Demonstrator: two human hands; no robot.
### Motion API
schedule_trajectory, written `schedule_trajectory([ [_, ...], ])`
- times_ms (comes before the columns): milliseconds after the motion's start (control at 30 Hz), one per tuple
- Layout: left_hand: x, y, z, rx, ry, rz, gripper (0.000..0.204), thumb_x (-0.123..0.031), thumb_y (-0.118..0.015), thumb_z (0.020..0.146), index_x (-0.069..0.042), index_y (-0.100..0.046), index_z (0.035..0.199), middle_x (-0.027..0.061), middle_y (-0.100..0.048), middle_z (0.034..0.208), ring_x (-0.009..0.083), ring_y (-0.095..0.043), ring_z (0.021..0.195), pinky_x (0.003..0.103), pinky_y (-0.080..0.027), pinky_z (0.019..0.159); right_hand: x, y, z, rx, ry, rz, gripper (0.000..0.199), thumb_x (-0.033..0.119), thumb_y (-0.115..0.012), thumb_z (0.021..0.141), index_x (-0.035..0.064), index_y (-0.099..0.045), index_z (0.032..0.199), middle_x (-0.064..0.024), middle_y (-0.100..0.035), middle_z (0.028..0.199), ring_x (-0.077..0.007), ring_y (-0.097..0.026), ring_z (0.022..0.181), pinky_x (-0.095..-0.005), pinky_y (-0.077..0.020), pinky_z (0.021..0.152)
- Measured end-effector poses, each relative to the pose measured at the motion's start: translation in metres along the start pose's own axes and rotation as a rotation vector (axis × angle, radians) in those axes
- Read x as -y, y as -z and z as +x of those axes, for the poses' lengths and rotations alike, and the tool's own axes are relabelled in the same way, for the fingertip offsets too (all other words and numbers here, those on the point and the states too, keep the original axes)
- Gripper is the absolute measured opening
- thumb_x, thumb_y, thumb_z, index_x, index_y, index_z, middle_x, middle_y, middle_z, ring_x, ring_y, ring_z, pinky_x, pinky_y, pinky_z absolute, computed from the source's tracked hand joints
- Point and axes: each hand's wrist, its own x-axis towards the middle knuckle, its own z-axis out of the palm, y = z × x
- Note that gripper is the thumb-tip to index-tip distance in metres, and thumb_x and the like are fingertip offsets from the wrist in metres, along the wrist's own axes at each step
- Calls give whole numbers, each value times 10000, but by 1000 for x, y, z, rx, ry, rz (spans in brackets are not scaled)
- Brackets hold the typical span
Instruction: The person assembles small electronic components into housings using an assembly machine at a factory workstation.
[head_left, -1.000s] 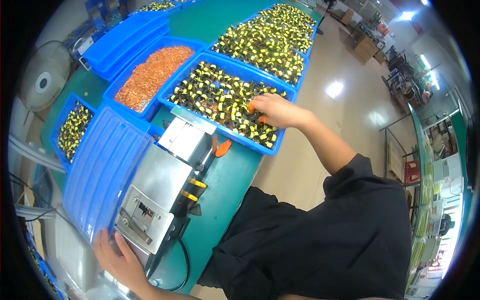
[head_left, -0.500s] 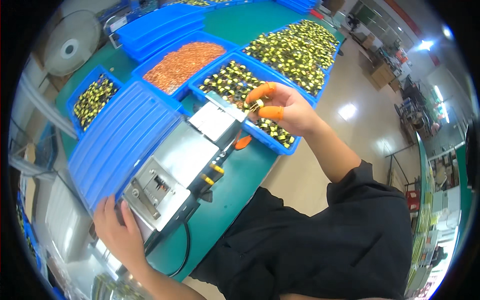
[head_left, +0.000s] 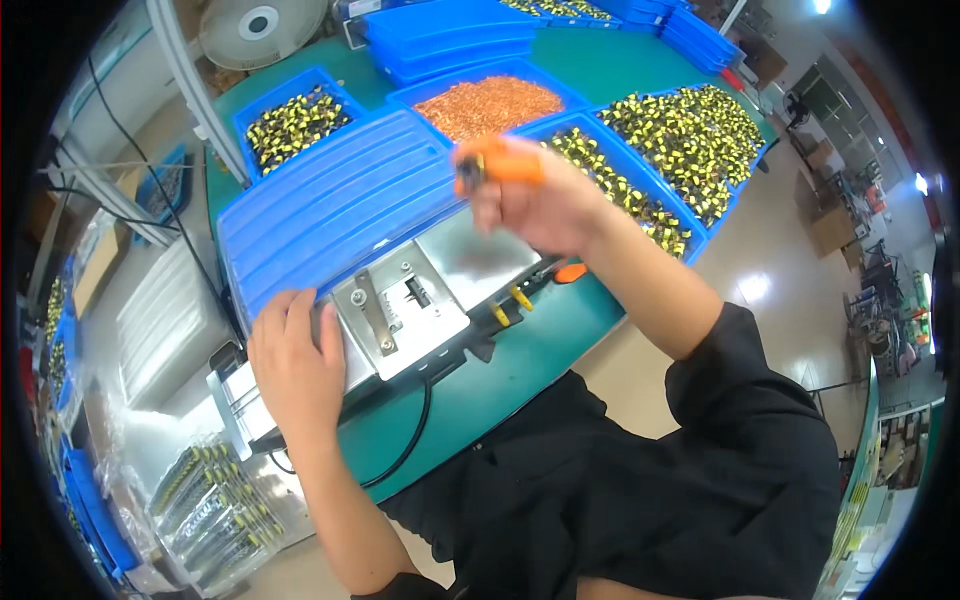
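My right hand (head_left: 530,195), with orange finger cots on thumb and finger, is pinched above a metal bench machine (head_left: 485,265). A small dark component (head_left: 470,172) shows at its fingertips, blurred; the earlier view shows it as black and yellow. My left hand (head_left: 298,360) lies with fingers stretched out on the machine's left end, holding nothing. Between the hands, a silver plate (head_left: 395,315) on the machine has a slot, a bar and screws. Behind my right forearm stands a blue bin (head_left: 640,168) of yellow-and-black components.
A ribbed blue plastic bin or lid (head_left: 330,190) leans behind the machine. Beyond it are a bin of copper-coloured pieces (head_left: 490,105) and stacked blue bins (head_left: 450,45). An orange-handled object (head_left: 570,273) and a black cable (head_left: 427,405) lie at the green table's (head_left: 540,350) near side.
My right hand has moved left from the bin to over the machine, with the small component in its fingers. The view has swung, and my left hand still rests on the machine's left end.
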Motion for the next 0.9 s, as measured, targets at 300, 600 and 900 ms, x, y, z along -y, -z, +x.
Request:
schedule_trajectory([
  [300, 0, 2, 0, 13, 17, 15, 214, -189, -645, 884, -40, -666, 1036, 121, -638, 1053, 315, -591, 994, 421, -446, 891, 27, 14, 36, -481, -18, -748, 310, 321, -556, 978, 29, -639, 911, -74, -650, 778, -104, -517, 598, -246, -402, 545],
  [600, -25, 23, 0, -6, 59, -383, 166, -148, -633, 917, -16, -663, 1013, 90, -636, 922, 209, -594, 808, 325, -463, 741, -33, -62, 12, -73, -181, -880, 200, 227, -549, 997, 56, -646, 1028, -9, -653, 806, -47, -531, 664, -212, -434, 620],
  [900, -45, 20, -21, 199, 595, -1343, 196, -171, -538, 1001, 1, -624, 960, 16, -621, 814, 64, -514, 658, 207, -425, 596, -62, -71, 4, 60, 168, -1028, 234, 163, -640, 943, 51, -638, 1147, -53, -650, 967, -119, -590, 836, -267, -486, 750],
])
